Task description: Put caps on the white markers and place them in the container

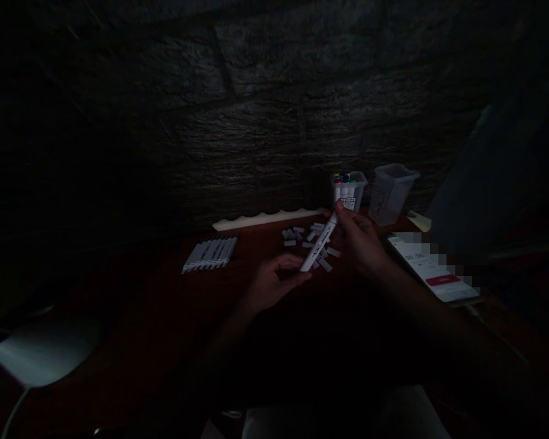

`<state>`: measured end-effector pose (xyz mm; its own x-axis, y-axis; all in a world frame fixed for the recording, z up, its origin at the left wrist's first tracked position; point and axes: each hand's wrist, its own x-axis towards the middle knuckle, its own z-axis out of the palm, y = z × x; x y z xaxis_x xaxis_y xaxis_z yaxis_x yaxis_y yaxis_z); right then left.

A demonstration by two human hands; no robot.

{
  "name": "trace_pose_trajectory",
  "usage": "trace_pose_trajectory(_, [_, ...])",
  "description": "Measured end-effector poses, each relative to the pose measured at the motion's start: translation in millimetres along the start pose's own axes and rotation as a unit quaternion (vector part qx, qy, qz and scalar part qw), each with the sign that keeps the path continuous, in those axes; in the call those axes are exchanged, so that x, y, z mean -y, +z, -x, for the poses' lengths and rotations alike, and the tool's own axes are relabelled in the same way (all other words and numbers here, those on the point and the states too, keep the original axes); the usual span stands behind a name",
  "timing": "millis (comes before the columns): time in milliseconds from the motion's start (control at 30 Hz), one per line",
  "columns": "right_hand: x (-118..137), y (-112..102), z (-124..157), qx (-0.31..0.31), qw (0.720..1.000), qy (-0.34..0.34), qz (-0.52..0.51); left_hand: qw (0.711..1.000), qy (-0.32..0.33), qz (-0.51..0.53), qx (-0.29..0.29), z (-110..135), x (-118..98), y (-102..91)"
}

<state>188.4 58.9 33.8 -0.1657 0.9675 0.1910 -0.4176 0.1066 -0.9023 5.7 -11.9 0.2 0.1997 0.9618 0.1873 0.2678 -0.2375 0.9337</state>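
Observation:
A white marker (319, 245) with dark lettering slants between my two hands above a dark brown table. My right hand (362, 239) pinches its upper end between thumb and fingers. At the lower end, the thumb and fingers of my left hand (273, 281) close around the tip of the barrel. Beneath and behind the marker lie several loose marker caps (298, 233), mostly pale, one with a red end. To the left, several white markers (211, 252) lie side by side in a slanted row. The dim light hides fine detail.
Behind my right hand stands a clear plastic box (359, 186) of colour-ended markers, beside a second translucent box (393, 192). A lit phone (432, 265) lies at the right. A wavy pale strip (269, 218) runs along the stone wall. A white lamp-like object (50, 350) sits at the left.

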Motion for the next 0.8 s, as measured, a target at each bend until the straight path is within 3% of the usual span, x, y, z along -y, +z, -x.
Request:
trace_pose_trajectory(133, [-3.2,-1.1,-1.7,0.004,1.000,0.005,0.010,0.999,0.014,-0.046,0.003,-1.2,-1.6,-2.7])
trace_pose_trajectory(267, [0.6,-5.6,-6.8,-0.045,0.999,-0.011,0.000,0.998,-0.006,-0.061,0.029,-0.8,-1.9,0.3])
trace_pose_trajectory(400, [26.1,-31.4,-20.3,-0.136,0.984,-0.099,-0.052,0.990,0.000,-0.127,0.066,1.5,2.0,3.1])
trace_pose_trajectory(533, [55.2,-65.3,-32.7,-0.254,0.935,-0.233,-0.081,0.978,0.025,-0.202,0.052,1.5,6.6,-3.4])
trace_pose_trajectory(633, [58.0,-75.2,-33.9,-0.272,0.926,-0.263,-0.013,0.971,0.030,-0.238,0.020,-0.5,7.7,-9.6])
trace_pose_trajectory(800, [45.8,-66.4,-28.6,-0.238,0.907,-0.286,0.195,0.963,0.048,-0.266,0.013,-4.0,9.0,-12.6])
